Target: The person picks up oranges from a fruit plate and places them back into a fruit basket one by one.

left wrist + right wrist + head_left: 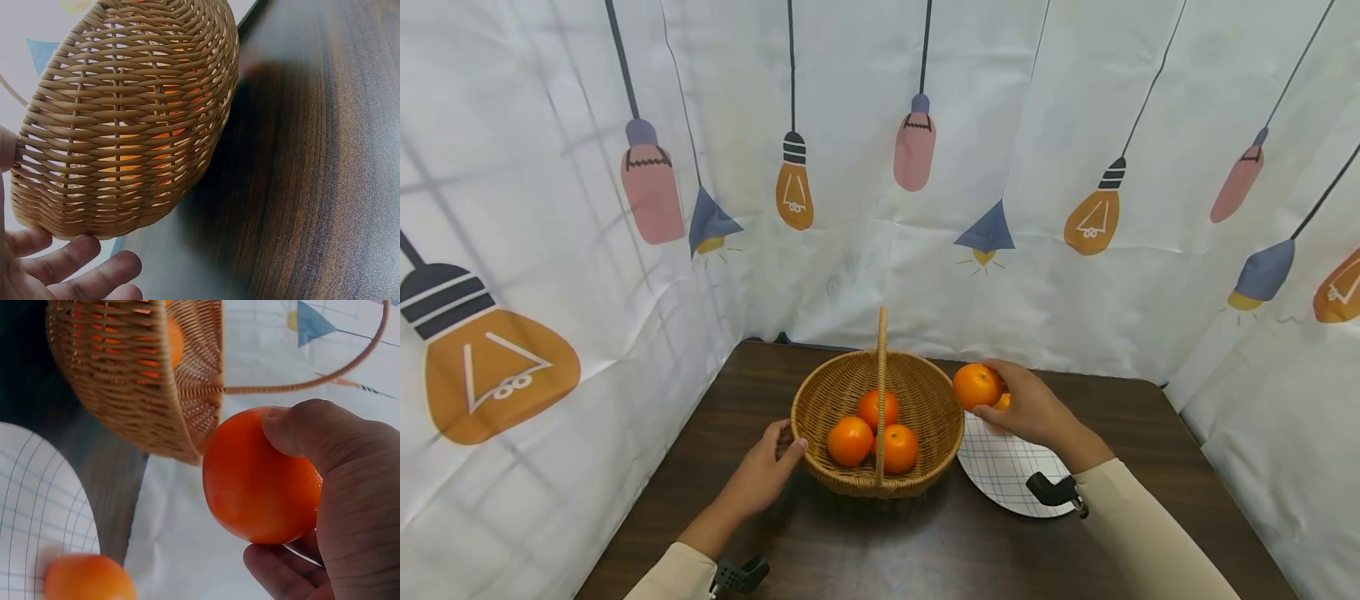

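A round wicker basket with a tall arched handle stands on the table, with three oranges lying inside. My left hand holds its left rim, thumb over the edge and fingers against the outer weave. In my right hand is another orange, gripped between thumb and fingers just off the basket's right rim, above the plate's far side. The right wrist view shows this orange close up, overlapping the rim. One more orange rests on the plate, partly hidden by my right hand in the head view.
The white plate with a dark grid pattern sits right of the basket. Dark wood-grain table runs under everything. White curtains printed with hanging lamps enclose the back and both sides.
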`<state>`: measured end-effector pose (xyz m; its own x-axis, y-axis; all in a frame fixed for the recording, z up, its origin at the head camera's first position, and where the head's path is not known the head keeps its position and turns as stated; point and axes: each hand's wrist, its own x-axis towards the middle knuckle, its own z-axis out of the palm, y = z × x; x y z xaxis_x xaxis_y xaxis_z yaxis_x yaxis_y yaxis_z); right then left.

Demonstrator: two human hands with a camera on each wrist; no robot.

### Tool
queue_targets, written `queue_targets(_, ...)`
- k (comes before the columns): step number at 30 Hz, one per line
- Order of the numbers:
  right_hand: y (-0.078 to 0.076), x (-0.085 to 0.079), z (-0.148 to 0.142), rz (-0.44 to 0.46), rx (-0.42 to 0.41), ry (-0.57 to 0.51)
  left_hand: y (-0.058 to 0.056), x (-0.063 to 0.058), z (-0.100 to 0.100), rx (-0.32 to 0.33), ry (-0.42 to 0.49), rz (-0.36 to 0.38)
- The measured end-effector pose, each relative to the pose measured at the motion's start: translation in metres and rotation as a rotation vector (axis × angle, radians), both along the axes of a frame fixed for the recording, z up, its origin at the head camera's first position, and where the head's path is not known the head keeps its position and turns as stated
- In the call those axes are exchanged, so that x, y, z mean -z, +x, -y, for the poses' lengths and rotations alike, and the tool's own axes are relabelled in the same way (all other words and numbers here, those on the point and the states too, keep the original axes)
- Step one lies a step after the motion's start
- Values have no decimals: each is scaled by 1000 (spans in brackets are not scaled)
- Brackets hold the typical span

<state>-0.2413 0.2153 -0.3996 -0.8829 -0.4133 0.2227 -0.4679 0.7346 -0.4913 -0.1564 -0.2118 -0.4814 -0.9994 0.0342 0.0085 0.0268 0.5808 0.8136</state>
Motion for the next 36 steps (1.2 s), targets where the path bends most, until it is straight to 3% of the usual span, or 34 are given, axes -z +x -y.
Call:
queue_targets(10,-2,2,19,-30,-73,-15,-1,0,0,0,0,0)
queue_targets(36,-13,22,55,41,-79,33,1,0,-1,-10,-2,5)
